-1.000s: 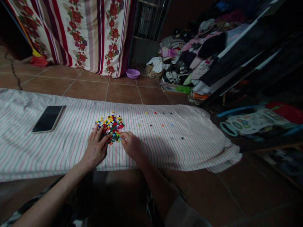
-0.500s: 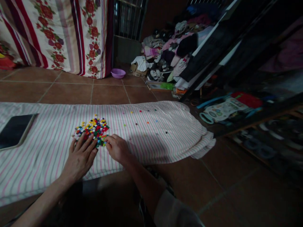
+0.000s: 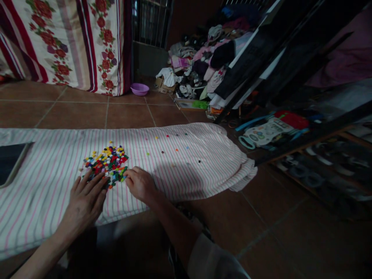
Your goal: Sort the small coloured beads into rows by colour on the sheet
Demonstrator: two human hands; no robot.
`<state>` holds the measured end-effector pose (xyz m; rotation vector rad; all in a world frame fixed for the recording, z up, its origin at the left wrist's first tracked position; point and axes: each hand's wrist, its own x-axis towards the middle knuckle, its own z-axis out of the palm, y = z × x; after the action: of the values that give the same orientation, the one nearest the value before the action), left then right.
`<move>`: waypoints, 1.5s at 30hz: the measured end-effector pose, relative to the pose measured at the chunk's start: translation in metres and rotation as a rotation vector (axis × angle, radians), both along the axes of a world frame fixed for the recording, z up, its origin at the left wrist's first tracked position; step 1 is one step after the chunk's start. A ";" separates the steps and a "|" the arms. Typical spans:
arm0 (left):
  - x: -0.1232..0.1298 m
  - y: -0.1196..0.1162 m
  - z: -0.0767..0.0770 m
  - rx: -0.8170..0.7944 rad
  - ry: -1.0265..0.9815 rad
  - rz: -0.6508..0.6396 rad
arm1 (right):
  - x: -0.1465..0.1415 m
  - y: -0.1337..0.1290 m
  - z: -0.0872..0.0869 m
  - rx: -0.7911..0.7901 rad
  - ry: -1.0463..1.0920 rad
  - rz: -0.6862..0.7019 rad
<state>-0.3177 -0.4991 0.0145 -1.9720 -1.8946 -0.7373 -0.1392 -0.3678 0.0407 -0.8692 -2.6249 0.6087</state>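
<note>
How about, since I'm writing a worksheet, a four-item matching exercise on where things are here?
1 phone
2 purple bowl
3 left hand
4 right hand

A on the tiled floor beside the curtain
B at the right edge of the coloured pieces
C on the striped cloth, cut off at picture left
D at the pieces' near left side

Pairs: 1-C, 2-A, 3-D, 4-B

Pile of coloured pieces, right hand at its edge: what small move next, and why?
I'd probably ease the right hand slightly right, off the pile: its fingertips are bunched at the pile's right edge, and I cannot tell whether they pinch a piece. The left hand is at its near left, clear of that path.
</note>
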 end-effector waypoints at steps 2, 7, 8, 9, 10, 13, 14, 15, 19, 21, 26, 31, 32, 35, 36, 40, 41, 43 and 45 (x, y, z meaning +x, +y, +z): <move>0.002 0.002 0.001 -0.012 -0.029 0.008 | -0.001 -0.001 0.000 0.009 -0.005 -0.003; 0.004 0.008 -0.001 -0.073 -0.074 0.042 | -0.004 -0.002 -0.001 0.046 -0.020 -0.013; 0.004 0.010 -0.002 -0.071 -0.072 0.040 | -0.004 -0.002 -0.001 0.049 -0.019 -0.012; 0.003 0.011 -0.003 -0.068 -0.067 0.037 | -0.004 -0.003 -0.001 0.051 -0.017 -0.009; 0.003 0.013 -0.003 -0.063 -0.062 0.034 | -0.004 -0.003 -0.001 0.052 -0.016 -0.007; 0.005 0.019 -0.002 -0.059 -0.041 0.032 | -0.004 -0.004 0.001 0.056 -0.015 -0.004; 0.006 0.020 -0.002 -0.056 -0.030 0.029 | -0.003 -0.004 0.002 0.059 -0.015 -0.002; 0.007 0.022 -0.001 -0.049 -0.020 0.021 | -0.003 -0.004 0.002 0.063 -0.014 -0.001; 0.010 0.025 0.002 -0.031 0.014 -0.030 | -0.001 -0.004 0.001 0.072 -0.003 0.015; 0.009 0.024 0.002 -0.027 0.028 -0.061 | 0.000 -0.004 0.000 0.073 0.002 0.022; 0.007 0.019 0.004 0.008 0.035 -0.111 | 0.002 -0.004 -0.001 0.081 -0.002 0.024; 0.002 0.012 0.004 0.060 0.017 -0.127 | 0.004 -0.005 -0.001 0.060 -0.002 0.014; 0.001 0.012 0.003 0.069 0.000 -0.124 | 0.004 -0.005 -0.001 0.054 -0.001 0.012; -0.001 0.012 0.000 0.077 -0.053 -0.121 | 0.003 -0.005 -0.002 0.051 -0.004 0.011; -0.001 0.013 0.000 0.070 -0.063 -0.116 | 0.003 -0.005 -0.002 0.053 -0.006 0.012; 0.003 0.020 0.001 0.020 -0.069 -0.076 | 0.002 -0.006 -0.001 0.064 -0.021 0.011; 0.005 0.022 0.001 0.008 -0.070 -0.056 | 0.002 -0.006 0.000 0.067 -0.026 0.012; 0.008 0.026 0.002 -0.012 -0.073 0.003 | 0.002 -0.006 0.002 0.068 -0.036 0.012; 0.011 0.030 0.004 -0.025 -0.077 0.066 | 0.003 -0.007 0.004 0.063 -0.040 0.014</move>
<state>-0.3063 -0.4688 0.0186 -1.9113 -2.0127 -0.7847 -0.1364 -0.3743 0.0443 -0.8534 -2.6724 0.5147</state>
